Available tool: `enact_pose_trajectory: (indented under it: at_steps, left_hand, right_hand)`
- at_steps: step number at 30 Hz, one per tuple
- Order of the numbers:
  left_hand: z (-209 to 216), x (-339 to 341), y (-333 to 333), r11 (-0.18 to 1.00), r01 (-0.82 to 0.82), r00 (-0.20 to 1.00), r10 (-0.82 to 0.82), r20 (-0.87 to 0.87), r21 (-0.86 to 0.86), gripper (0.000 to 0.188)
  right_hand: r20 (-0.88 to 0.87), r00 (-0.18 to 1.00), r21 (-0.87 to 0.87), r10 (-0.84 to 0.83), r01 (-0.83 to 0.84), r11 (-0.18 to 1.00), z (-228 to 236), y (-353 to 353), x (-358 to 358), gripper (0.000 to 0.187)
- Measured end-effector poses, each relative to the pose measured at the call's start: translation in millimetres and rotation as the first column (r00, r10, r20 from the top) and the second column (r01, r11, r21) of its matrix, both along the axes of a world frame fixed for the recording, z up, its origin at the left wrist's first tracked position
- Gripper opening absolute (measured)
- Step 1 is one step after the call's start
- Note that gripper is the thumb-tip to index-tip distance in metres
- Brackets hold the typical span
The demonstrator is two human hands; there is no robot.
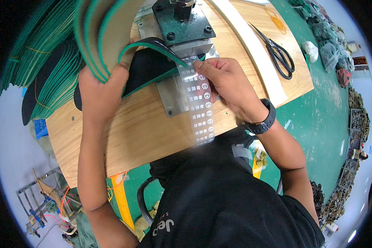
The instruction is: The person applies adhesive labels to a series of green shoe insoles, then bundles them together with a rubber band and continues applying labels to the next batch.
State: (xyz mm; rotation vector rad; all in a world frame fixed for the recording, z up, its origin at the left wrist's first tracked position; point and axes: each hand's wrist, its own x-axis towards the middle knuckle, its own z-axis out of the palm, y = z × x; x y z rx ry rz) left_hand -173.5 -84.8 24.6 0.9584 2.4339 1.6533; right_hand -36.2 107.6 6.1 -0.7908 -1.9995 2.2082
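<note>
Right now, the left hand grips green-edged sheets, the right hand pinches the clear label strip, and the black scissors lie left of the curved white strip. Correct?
Not quite: the head view shows the black scissors right of the curved white strip. The left hand grips green-edged sheets and the right hand pinches the clear label strip.

A left hand [101,90] at ten o'clock grips curved, green-edged beige pieces [111,35]. At one o'clock, a right hand [231,82] holds a clear strip [199,109] with white print, running toward six. A metal press [180,29] stands at twelve; black scissors [270,44] lie on the wooden table [124,142] at two.
</note>
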Motion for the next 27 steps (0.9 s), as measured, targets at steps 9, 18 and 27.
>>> enact_pose_trajectory:
  at_steps: [9, 18, 27]
  left_hand:
    - [-2, 1, 8, 0.875, 0.026, 0.902, -0.229, -0.365, -0.484, 0.074]
    - [0, -4, 2, 0.974, 0.076, 0.995, -0.088, -0.048, -0.216, 0.027]
    - [-4, -18, -10, 0.960, -0.022, 0.998, 0.003, 0.067, 0.279, 0.021]
  right_hand:
    - [-0.009, 1.000, -0.020, 0.028, -0.028, 0.999, 4, 0, 4, 0.027]
    - [-0.148, 0.975, -0.149, -0.169, 0.147, 0.978, -7, 3, 24, 0.023]
    - [-0.012, 0.999, -0.021, 0.047, -0.047, 0.999, 1, 7, -1, 0.022]
